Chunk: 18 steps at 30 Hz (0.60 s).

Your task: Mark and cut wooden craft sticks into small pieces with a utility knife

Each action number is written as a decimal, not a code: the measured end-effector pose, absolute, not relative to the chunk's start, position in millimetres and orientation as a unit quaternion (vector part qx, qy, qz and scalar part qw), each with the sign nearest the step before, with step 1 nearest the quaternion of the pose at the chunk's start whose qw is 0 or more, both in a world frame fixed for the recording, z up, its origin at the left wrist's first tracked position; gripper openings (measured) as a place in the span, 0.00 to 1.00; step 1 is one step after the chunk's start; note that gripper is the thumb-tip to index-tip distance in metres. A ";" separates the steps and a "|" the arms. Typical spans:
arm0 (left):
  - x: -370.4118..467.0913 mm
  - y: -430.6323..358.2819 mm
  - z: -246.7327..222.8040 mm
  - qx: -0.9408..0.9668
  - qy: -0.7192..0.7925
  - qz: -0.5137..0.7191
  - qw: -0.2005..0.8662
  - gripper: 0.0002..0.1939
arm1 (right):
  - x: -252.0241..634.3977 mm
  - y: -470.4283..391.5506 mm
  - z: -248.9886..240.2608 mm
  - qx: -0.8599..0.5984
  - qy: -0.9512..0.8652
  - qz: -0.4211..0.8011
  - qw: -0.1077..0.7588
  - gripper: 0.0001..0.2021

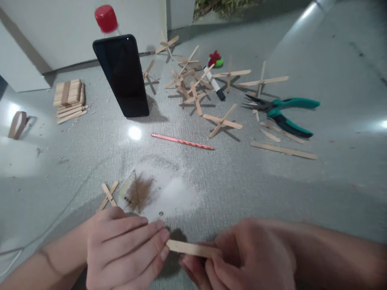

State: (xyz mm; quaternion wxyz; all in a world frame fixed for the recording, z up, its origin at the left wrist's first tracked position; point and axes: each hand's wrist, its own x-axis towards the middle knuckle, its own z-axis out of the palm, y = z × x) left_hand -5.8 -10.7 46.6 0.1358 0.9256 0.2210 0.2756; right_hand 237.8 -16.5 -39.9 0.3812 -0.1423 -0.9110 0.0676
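Between both hands, near the front of the table, lies a wooden craft stick (193, 248) held roughly level. My left hand (127, 251) is closed around its left end, with the fingers pressed together. At the other end my right hand (242, 257) pinches the stick; its fingers are partly blurred and something dark beneath them cannot be made out. Just beyond my left hand, two crossed craft sticks (109, 193) lie on the surface. A patch of white powder (175, 193) with brown dust on it spreads beside a small clear plate (127, 188).
A black phone (123, 76) leans against a red-capped bottle (105, 19). Several crossed-stick pieces (223, 121), a marker (215, 83), a pencil (183, 141) and green-handled pliers (281, 110) lie farther back. Stacked craft sticks (69, 96) sit left; a single stick (284, 151) lies right.
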 end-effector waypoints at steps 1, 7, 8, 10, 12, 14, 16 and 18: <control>-6.5 -4.7 47.3 0.955 0.119 0.265 0.051 0.06 | 234.4 -19.1 -39.6 -0.167 -0.908 0.109 0.369 0.13; -8.6 5.0 46.2 0.962 0.044 0.267 -0.035 0.12 | 236.7 -11.9 -8.5 -0.289 -0.813 0.488 0.137 0.04; -8.2 3.7 46.2 0.961 0.045 0.273 -0.032 0.13 | 239.0 -8.8 -0.2 -0.274 -0.779 0.554 0.106 0.03; -6.5 -0.4 45.9 0.955 0.075 0.287 -0.012 0.13 | 242.6 -3.8 14.7 -0.240 -0.732 0.632 0.084 0.07; -3.7 -7.5 43.8 0.944 0.140 0.298 0.019 0.11 | 244.7 -1.6 24.5 -0.232 -0.714 0.654 0.095 0.09; 0.1 -17.3 39.6 0.924 0.199 0.325 0.040 0.08 | 245.9 -1.9 28.5 -0.237 -0.720 0.642 0.118 0.10; 3.5 -27.2 35.3 0.888 0.261 0.375 0.048 0.06 | 246.8 -3.5 27.9 -0.235 -0.740 0.616 0.133 0.10; 4.6 -32.9 33.4 0.857 0.334 0.376 0.107 0.06 | 247.4 -5.6 24.2 -0.233 -0.766 0.582 0.140 0.09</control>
